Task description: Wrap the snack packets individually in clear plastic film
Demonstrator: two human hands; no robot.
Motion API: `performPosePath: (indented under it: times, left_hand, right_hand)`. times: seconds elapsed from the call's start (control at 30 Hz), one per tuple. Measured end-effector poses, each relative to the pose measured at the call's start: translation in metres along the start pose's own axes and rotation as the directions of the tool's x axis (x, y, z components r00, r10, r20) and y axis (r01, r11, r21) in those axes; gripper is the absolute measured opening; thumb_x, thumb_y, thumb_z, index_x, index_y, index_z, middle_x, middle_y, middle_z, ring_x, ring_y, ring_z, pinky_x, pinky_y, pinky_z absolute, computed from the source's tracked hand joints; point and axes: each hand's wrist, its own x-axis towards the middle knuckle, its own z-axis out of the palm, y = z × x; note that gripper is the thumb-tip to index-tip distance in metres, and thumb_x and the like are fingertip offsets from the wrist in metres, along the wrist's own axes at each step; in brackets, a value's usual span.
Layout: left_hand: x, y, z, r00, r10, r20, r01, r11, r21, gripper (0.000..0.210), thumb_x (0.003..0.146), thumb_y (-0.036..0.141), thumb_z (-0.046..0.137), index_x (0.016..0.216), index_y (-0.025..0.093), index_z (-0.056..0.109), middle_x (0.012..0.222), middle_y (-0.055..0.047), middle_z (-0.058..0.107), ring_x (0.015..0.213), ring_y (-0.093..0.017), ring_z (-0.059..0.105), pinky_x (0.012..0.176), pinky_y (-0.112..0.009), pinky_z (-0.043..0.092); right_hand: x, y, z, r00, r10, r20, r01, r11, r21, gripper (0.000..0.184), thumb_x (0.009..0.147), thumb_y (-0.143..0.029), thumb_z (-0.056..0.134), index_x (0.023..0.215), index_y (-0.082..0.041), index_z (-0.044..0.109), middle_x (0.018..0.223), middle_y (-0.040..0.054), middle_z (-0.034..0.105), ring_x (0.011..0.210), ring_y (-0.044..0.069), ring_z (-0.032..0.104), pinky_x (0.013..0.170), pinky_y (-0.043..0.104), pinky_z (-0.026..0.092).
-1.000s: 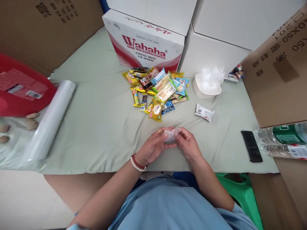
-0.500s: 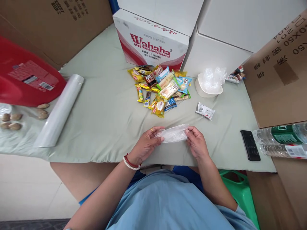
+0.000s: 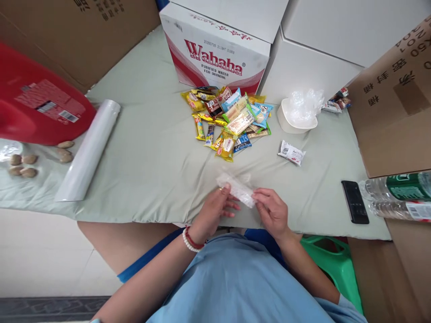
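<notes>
A folded strip of thin clear plastic film slants above the near part of the table. My right hand pinches its lower right end between thumb and fingers. At its left side is my left hand, thumb raised by the film and the other fingers spread apart below it; whether the thumb touches the film I cannot tell. Beyond the hands lies a heap of wrapped snacks in yellow, blue, green and brown packets. A single white snack packet lies to the right, apart from the heap.
A white bowl holds crumpled clear plastic. On the right are a black phone and plastic bottles. To the left lie a roll of plastic film, several nuts and a red container. A Wahaha carton stands behind.
The plastic film has gone from stretched level between both hands to slanting down rightward. My left hand's fingers have come off their pinch and spread; my right hand keeps its end.
</notes>
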Motion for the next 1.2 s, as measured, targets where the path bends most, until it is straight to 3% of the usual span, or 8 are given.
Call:
performPosePath:
  times: [0.1,0.3,0.43,0.57,0.67,0.87,1.0,1.2]
  left_hand:
    - [0.005,-0.005,0.006,0.986,0.154,-0.069,-0.152,0.988,0.032,0.059,0.066,0.072,0.086,0.083,0.018,0.069,0.08,-0.004,0.072,0.073,-0.019,0.064,0.066,-0.03,0.052]
    - [0.006,-0.012,0.006,0.966,0.247,0.077,-0.258,0.941,0.217,0.044,0.076,0.061,0.083,0.088,0.019,0.075,0.08,-0.003,0.073,0.075,-0.02,0.064,0.071,-0.031,0.05]
    - [0.0,-0.01,0.004,0.953,0.223,0.207,-0.26,0.95,0.171,0.044,0.076,0.06,0.083,0.092,0.019,0.075,0.088,-0.004,0.075,0.084,-0.023,0.068,0.08,-0.034,0.054]
    - [-0.003,-0.007,-0.011,0.946,0.32,-0.054,-0.291,0.911,0.293,0.044,0.072,0.052,0.086,0.098,0.02,0.069,0.092,-0.004,0.071,0.083,-0.021,0.066,0.076,-0.032,0.054]
    - [-0.007,-0.009,-0.016,0.851,0.463,-0.247,-0.341,0.846,0.41,0.046,0.075,0.052,0.083,0.103,0.021,0.063,0.097,-0.004,0.066,0.086,-0.019,0.063,0.07,-0.029,0.052]
    - [0.001,-0.015,0.012,0.929,0.342,-0.139,-0.299,0.918,0.26,0.066,0.073,0.063,0.081,0.117,0.019,0.058,0.11,-0.009,0.065,0.089,-0.021,0.065,0.063,-0.03,0.051]
    - [0.018,-0.008,0.025,0.899,0.396,-0.188,-0.369,0.915,0.161,0.037,0.077,0.051,0.08,0.083,0.019,0.063,0.082,0.0,0.061,0.079,-0.015,0.056,0.069,-0.027,0.046]
    - [0.008,0.004,0.008,0.856,0.422,-0.299,-0.478,0.866,-0.146,0.038,0.072,0.043,0.09,0.079,0.02,0.062,0.083,0.002,0.062,0.079,-0.012,0.06,0.067,-0.022,0.048]
  right_hand:
    - [-0.008,0.001,0.002,0.982,0.008,0.187,-0.01,1.0,0.011,0.023,0.099,-0.03,0.066,0.113,-0.039,0.081,0.121,0.0067,0.076,0.108,0.027,0.073,0.093,0.044,0.06]
    - [0.003,0.007,0.001,0.901,0.428,0.068,-0.431,0.868,0.246,0.057,0.089,-0.053,0.078,0.14,-0.031,0.064,0.129,0.0088,0.071,0.081,0.017,0.062,0.07,0.032,0.056]
    - [0.019,0.005,0.008,0.796,0.582,0.165,-0.59,0.685,0.427,0.05,0.076,-0.056,0.088,0.112,-0.023,0.075,0.088,0.0015,0.07,0.061,0.01,0.049,0.051,0.022,0.041]
    - [0.025,0.001,0.007,0.763,0.632,0.135,-0.579,0.576,0.577,0.043,0.068,-0.053,0.094,0.089,-0.021,0.074,0.071,-0.004,0.059,0.053,0.006,0.038,0.046,0.02,0.029]
    - [0.022,-0.003,0.007,0.775,0.619,0.127,-0.562,0.582,0.588,0.043,0.066,-0.052,0.096,0.087,-0.022,0.074,0.07,-0.0038,0.06,0.053,0.007,0.04,0.047,0.02,0.031]
    - [0.006,-0.009,0.011,0.847,0.493,0.198,-0.519,0.691,0.503,0.034,0.079,-0.053,0.088,0.089,-0.023,0.075,0.07,-0.0025,0.061,0.058,0.01,0.046,0.054,0.024,0.038]
    - [-0.003,-0.009,0.004,0.882,0.451,0.137,-0.463,0.772,0.436,0.029,0.085,-0.05,0.084,0.093,-0.023,0.075,0.074,-0.0011,0.064,0.063,0.012,0.05,0.059,0.025,0.04]
    - [-0.006,0.003,-0.021,0.805,0.586,-0.092,-0.486,0.741,0.464,0.036,0.082,-0.055,0.081,0.093,-0.024,0.067,0.074,-0.003,0.059,0.058,0.01,0.045,0.053,0.024,0.038]
